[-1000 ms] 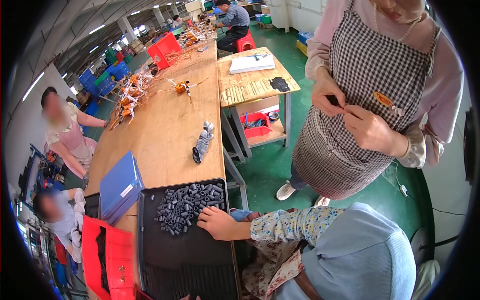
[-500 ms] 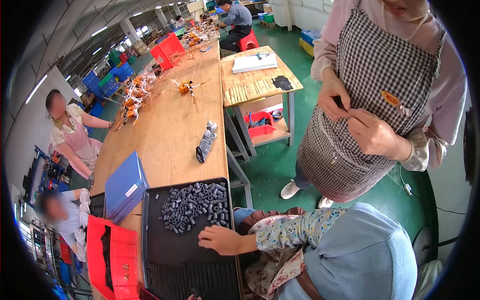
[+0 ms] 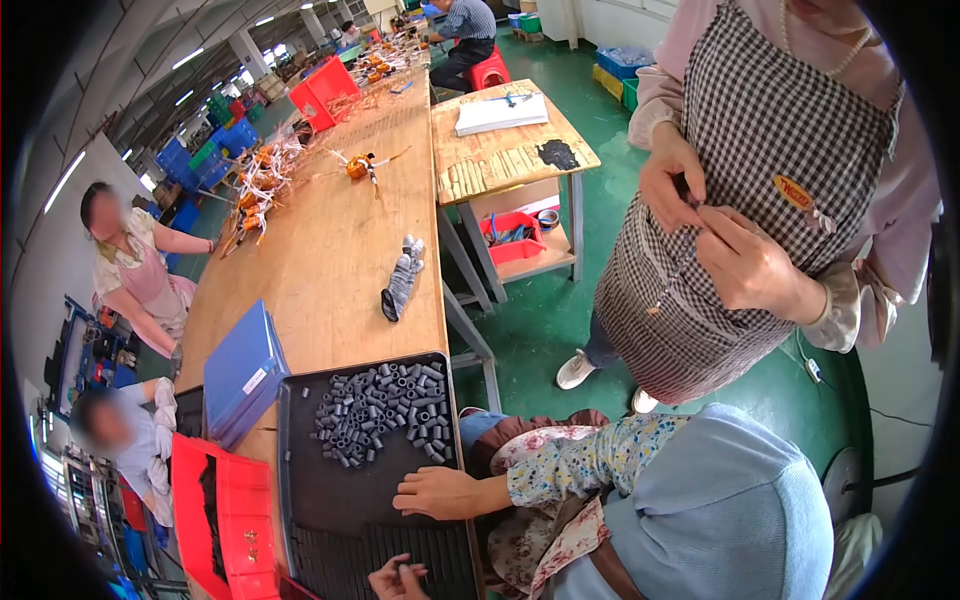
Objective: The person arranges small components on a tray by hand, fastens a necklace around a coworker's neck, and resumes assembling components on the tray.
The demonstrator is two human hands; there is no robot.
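Note:
My right hand (image 3: 440, 492), in a flowered sleeve, is over the right part of the black tray (image 3: 310, 490). Its fingers are together and bent down; what they hold is hidden. At the bottom edge my left hand (image 3: 398, 580) pinches a small dark piece (image 3: 405, 562) above rows of dark pieces (image 3: 390, 548) in the tray. A loose heap of short grey tubes (image 3: 375, 415) lies in the tray's upper part, beyond my right hand.
A red bin (image 3: 250, 530) and blue folders (image 3: 240, 370) flank the tray. Striped gloves (image 3: 402, 280) and an orange part with wires (image 3: 358, 166) lie on the wooden table (image 3: 310, 270). A person in a checked apron (image 3: 740, 200) stands right; two people are at left.
My right hand has moved back from the tube heap toward the near part of the tray. More of my left hand has come into view at the bottom, with a small dark piece.

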